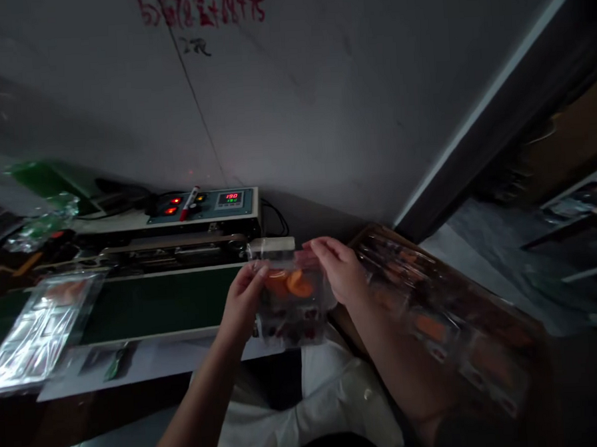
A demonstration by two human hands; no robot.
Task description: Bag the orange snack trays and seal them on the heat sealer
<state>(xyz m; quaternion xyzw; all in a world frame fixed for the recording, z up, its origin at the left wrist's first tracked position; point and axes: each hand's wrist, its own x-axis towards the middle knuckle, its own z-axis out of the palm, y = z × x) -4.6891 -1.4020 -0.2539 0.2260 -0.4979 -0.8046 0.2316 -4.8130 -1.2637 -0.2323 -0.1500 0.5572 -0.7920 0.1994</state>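
Between my hands hangs a clear plastic bag with orange pieces in its upper part and small dark items lower down. My left hand pinches the bag's upper left edge. At the upper right, my right hand has its fingers closed on the bag, near a small pinkish piece. The bag is close to the right end of the band sealer, whose display is lit. Another filled clear bag lies across the green conveyor belt at the left.
To the right stands a cardboard box heaped with filled bags. A red-and-white marker rests on the sealer's control panel. Behind is a grey wall with handwriting. Shelves stand at the far right.
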